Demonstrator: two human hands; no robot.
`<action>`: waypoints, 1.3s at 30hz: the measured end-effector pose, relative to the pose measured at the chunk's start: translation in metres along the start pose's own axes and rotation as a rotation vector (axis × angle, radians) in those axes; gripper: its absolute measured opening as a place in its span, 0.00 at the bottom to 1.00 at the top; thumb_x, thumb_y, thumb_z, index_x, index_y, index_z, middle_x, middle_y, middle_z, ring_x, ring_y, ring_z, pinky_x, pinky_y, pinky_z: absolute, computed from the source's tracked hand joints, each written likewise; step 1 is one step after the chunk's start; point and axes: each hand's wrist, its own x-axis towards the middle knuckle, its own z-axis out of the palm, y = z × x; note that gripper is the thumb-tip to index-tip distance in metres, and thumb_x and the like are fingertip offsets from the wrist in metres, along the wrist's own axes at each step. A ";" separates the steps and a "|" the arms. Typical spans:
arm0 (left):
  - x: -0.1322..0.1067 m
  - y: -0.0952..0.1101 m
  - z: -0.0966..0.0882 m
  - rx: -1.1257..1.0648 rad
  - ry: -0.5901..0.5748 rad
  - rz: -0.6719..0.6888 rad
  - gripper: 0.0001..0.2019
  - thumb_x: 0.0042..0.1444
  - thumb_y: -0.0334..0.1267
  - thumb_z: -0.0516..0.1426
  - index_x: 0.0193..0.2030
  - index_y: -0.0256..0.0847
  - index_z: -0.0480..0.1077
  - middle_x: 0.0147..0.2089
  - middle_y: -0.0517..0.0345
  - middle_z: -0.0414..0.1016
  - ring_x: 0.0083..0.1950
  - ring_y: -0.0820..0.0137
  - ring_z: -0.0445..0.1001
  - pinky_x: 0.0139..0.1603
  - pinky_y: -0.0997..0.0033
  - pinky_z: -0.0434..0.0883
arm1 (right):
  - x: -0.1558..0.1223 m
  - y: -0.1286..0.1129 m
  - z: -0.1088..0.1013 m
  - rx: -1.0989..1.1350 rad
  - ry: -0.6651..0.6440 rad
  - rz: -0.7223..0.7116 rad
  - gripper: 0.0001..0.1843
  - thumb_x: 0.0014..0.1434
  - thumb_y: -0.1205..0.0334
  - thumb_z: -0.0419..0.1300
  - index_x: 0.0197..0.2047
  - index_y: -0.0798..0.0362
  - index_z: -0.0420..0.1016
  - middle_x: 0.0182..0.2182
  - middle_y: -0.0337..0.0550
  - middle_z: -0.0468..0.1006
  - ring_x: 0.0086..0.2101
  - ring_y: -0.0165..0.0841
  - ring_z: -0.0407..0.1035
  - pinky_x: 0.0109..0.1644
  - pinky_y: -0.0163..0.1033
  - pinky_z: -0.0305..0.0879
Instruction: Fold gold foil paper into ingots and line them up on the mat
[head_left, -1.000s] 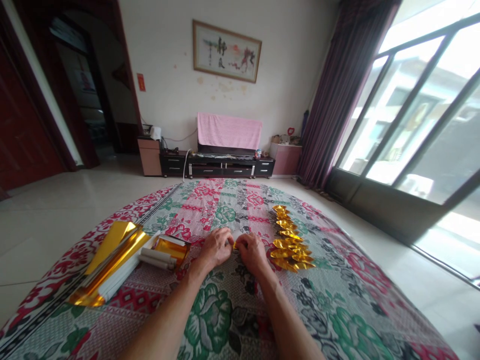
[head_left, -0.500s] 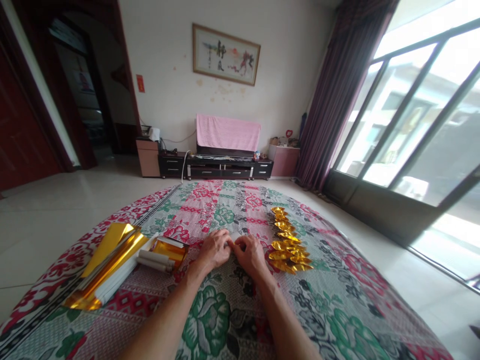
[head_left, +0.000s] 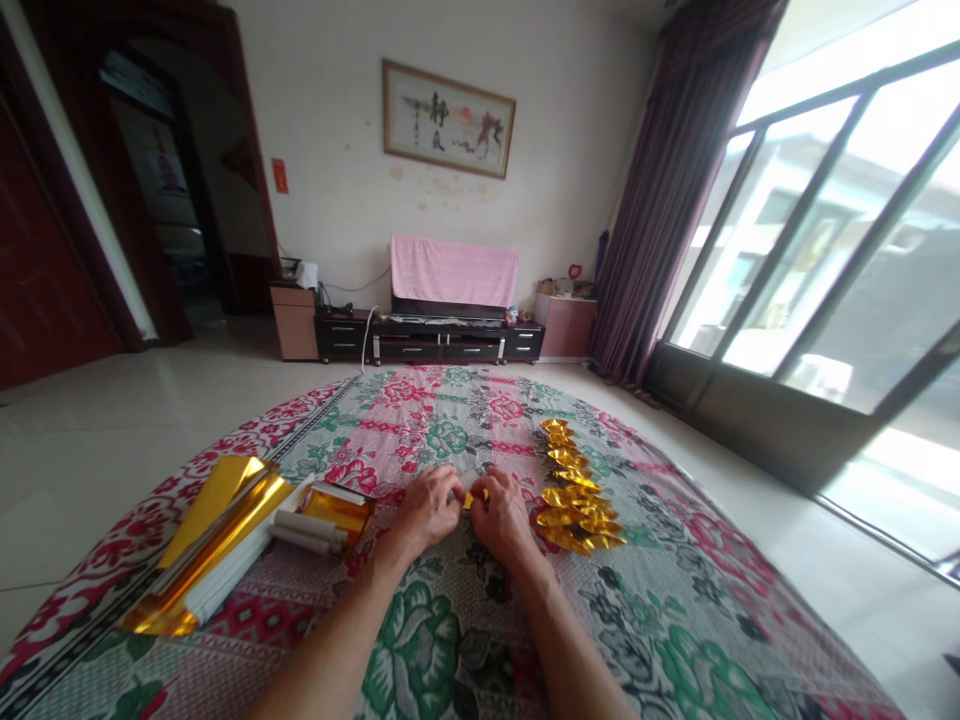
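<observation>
My left hand (head_left: 433, 506) and my right hand (head_left: 501, 508) are close together over the middle of the patterned cloth (head_left: 420, 640). Between their curled fingertips shows a small piece of gold foil paper (head_left: 470, 498), pinched from both sides and mostly hidden by the fingers. To the right of my hands stands a row of folded gold foil ingots (head_left: 579, 495), set close behind one another. On the left lie stacked gold foil sheets (head_left: 217, 545) with white backs. Beside them is an open box (head_left: 341, 508) with gold paper in it, and pale rolled papers (head_left: 306, 532) lie against it.
Beyond the cloth's rounded far edge stands a low black TV cabinet (head_left: 420, 343) with a pink towel (head_left: 454, 270) draped over what is on it. A purple curtain (head_left: 652, 200) and large glazed panels (head_left: 810, 250) are at the right, a doorway (head_left: 165, 190) at the left.
Gold colour now shows between my fingertips where a pale surface showed before. My hands have drawn slightly apart. The whole view has shifted a little.
</observation>
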 end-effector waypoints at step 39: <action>-0.004 0.009 -0.009 0.046 0.073 -0.141 0.07 0.52 0.30 0.52 0.36 0.40 0.70 0.36 0.56 0.69 0.41 0.69 0.67 0.45 0.70 0.63 | 0.017 -0.003 -0.015 0.073 -0.098 0.241 0.18 0.46 0.66 0.57 0.43 0.52 0.73 0.32 0.41 0.78 0.32 0.32 0.71 0.34 0.32 0.59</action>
